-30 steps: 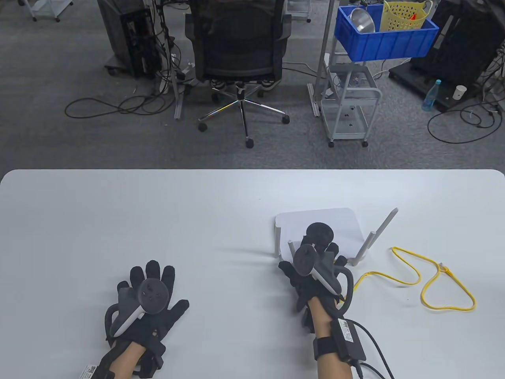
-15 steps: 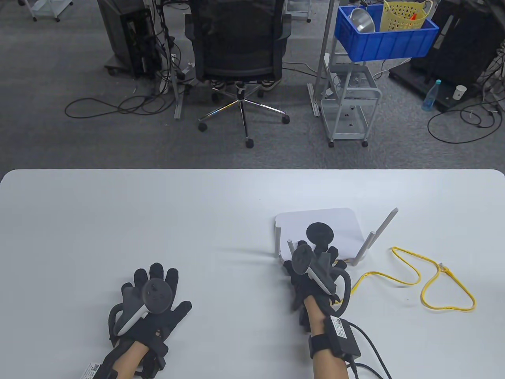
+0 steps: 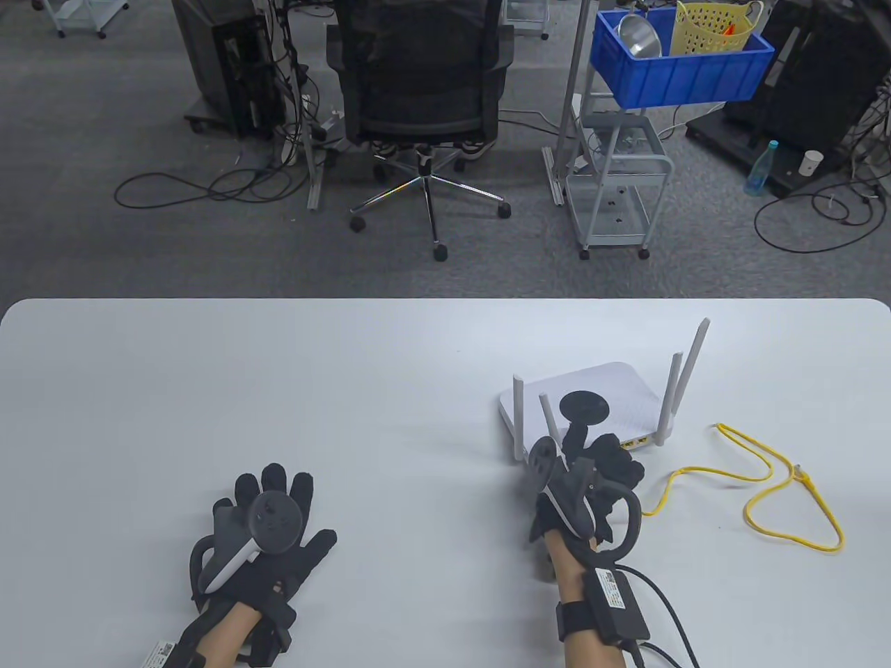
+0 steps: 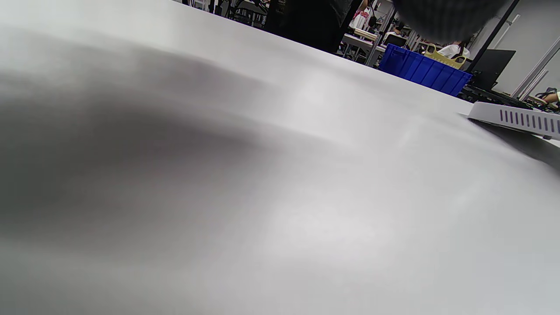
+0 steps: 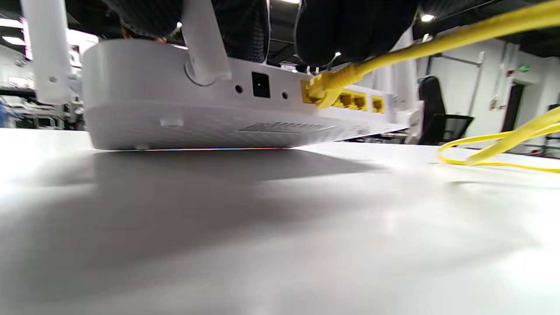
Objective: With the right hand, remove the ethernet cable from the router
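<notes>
I work in what looks like an office lab: grey carpet, office chair [image 3: 421, 83], computer tower [image 3: 226, 66], floor cables [image 3: 202, 188], blue bin [image 3: 679, 69] on a cart.

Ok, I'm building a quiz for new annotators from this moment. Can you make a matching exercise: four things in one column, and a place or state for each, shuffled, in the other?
Things:
1. left hand
2. ethernet cable
3. router
4. blue bin

States:
A. near edge tilted up off the table
B. flat on the table, fingers spread
C. on a cart beyond the table
D. yellow, plugged into a rear port

Pairs: 1-B, 2-D, 3-A, 4-C
</notes>
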### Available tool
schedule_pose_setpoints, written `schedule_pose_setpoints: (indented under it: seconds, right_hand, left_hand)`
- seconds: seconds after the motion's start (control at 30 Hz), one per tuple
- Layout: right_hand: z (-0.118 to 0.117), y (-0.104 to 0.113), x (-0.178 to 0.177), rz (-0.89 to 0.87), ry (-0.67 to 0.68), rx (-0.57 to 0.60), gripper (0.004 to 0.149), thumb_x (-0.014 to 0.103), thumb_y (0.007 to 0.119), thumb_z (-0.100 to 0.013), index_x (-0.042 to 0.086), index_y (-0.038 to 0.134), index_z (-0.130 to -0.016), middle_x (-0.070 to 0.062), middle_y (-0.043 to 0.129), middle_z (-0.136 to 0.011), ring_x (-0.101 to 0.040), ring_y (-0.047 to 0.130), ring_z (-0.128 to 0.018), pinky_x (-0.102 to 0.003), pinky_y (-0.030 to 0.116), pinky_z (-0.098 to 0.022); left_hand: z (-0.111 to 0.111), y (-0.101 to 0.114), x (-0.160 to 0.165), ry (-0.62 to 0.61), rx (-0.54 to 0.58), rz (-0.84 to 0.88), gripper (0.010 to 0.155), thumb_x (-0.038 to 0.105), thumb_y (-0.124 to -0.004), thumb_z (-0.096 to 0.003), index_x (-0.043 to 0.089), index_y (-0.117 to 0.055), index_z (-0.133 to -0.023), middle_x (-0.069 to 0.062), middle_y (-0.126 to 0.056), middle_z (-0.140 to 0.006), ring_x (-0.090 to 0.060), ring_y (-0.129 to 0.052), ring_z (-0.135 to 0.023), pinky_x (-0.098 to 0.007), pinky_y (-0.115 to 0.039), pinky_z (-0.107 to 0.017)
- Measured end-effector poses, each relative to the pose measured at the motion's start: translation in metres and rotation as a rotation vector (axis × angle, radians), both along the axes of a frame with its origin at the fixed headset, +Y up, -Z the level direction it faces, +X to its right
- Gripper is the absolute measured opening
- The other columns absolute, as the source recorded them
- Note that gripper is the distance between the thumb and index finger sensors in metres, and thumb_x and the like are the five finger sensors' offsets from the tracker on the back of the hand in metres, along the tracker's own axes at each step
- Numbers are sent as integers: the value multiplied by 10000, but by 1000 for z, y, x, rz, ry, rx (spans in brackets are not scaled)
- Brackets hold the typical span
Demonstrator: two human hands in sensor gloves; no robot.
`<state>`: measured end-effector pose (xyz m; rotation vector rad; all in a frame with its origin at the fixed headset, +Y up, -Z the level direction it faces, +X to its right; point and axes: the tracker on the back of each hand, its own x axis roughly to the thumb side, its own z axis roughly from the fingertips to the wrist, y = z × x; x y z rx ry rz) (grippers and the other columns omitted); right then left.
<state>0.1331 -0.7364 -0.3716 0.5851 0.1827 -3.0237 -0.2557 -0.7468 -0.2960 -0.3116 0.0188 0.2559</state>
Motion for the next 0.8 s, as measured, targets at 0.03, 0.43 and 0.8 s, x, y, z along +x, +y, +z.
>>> schedule_pose_setpoints:
  seconds: [0.03, 0.43, 0.8]
  right_hand:
    - [2, 2, 3, 4, -13, -9, 664, 500, 559, -591, 95, 568, -1118, -394, 569, -1000, -547, 625, -834, -751, 516, -613]
    - [30, 8, 67, -584, -162, 36, 647, 387, 631, -603, 82, 455, -1146, -376, 745, -969, -317, 1003, -701, -536, 889, -535]
    - [50, -8, 96, -956, -202, 269, 601, 333, 715, -583, 101, 550, -1112, -344, 648, -978, -247, 925, -712, -535, 857, -560]
  left_hand:
    - [0, 0, 0, 1, 1, 0, 809, 613, -631, -493, 324, -206, -1118, -132, 40, -1186, -493, 77, -1019, -669, 13, -658]
    - [2, 0, -3, 10, 3, 9, 804, 610, -630, -495, 311, -224, -1121, -156, -1, -1196, -506, 44, -1027, -676, -8, -659]
    - [3, -1, -5, 15, -1, 17, 813, 612, -629, -494, 299, -212, -1118, -170, -6, -1192, -512, 31, -1027, -680, -21, -662]
